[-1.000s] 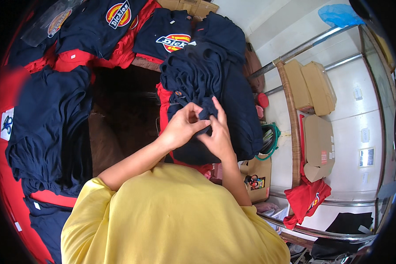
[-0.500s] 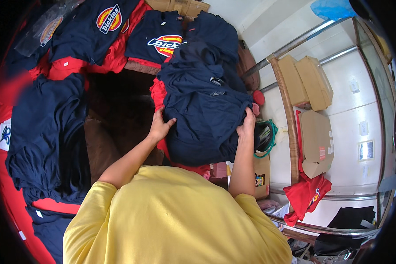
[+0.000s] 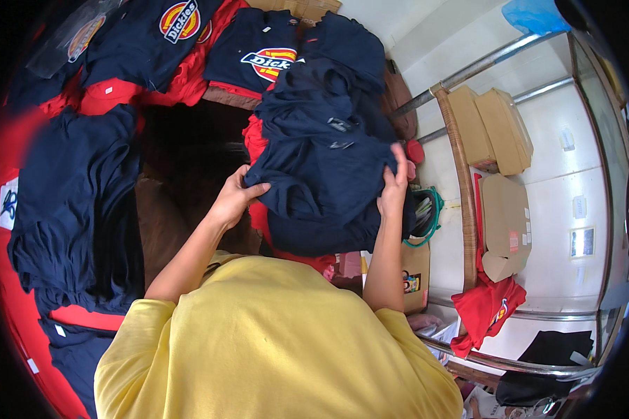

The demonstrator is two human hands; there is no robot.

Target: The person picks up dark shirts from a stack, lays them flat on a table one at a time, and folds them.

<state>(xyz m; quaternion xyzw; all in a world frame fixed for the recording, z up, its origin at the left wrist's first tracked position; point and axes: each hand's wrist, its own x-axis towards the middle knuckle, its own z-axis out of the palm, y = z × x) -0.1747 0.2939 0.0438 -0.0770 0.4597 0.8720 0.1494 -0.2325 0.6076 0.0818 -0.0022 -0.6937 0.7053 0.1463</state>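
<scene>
In front of me a navy T-shirt (image 3: pixel 321 174) lies on a pile of dark shirts, with small pale print near its neckline. My left hand (image 3: pixel 236 199) pinches its left edge between thumb and fingers, lifting the cloth a little. At the right edge, my right hand (image 3: pixel 393 185) holds the fabric by the thumb, with a finger stretched upward and blurred at the tip. Under the lifted cloth, the lower folds of the dark pile (image 3: pixel 321 236) show. Red cloth (image 3: pixel 256 143) sticks out along the left side of the pile.
More navy shirts (image 3: pixel 77 209) are stacked at the left on red cloth. Logo-printed navy shirts (image 3: pixel 251 45) lie at the back. To the right stand a rattan-edged metal rack (image 3: pixel 461 181), cardboard boxes (image 3: pixel 507 216) and a green-rimmed basket (image 3: pixel 437 216). A dark gap (image 3: pixel 189 146) lies between the piles.
My left hand has moved slightly left and up, drawing the shirt's left edge out. The right hand has risen slightly and a finger has straightened. The shirt's near edge has lifted.
</scene>
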